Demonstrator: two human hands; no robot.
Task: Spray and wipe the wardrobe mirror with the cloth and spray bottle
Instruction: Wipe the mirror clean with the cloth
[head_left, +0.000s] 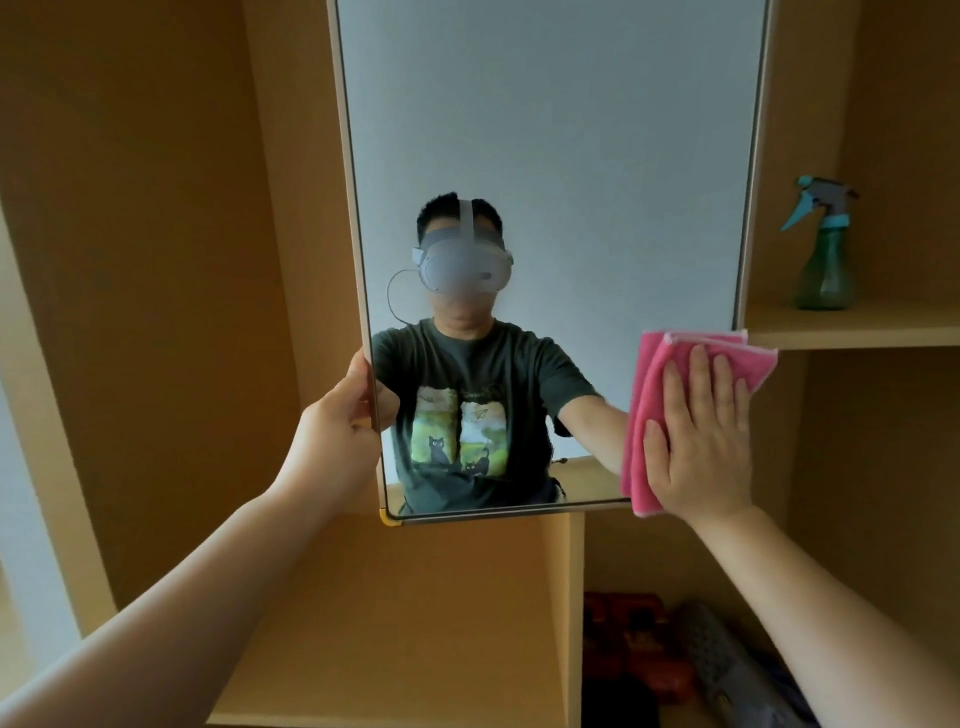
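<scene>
1. The left hand (337, 441) is clamped on the left edge of the mirror (550, 130) at about 8 o'clock on its frame, fingers curled round the edge. If that grip slackens while the other hand pushes, the panel will likely swing or shift away from the wipe
2. The right hand (701, 441) lies flat, fingers straight and a little apart, pressing the folded pink cloth (649, 374) on the glass at the mirror's 4 o'clock corner. The cloth overhangs the right and bottom edges there, so a stroke further outward would probably run off the glass and snag a fold on the frame
3. The fingertips sit close to the cloth's upper edge. If the cloth slips under the palm, bare skin may meet the glass and leave smears
4. The spray bottle (826, 260) stands upright on the shelf (857, 332) at 3 o'clock from the mirror, well apart from both hands. A wide sweep past the right edge, or a swinging panel, could knock it over
5. I cannot tell whether the glass is wet. A dry pass would likely streak
6. The upper glass toward 12 o'clock lies far above both hands, and reaching it with the hold this low may twist the panel
</scene>
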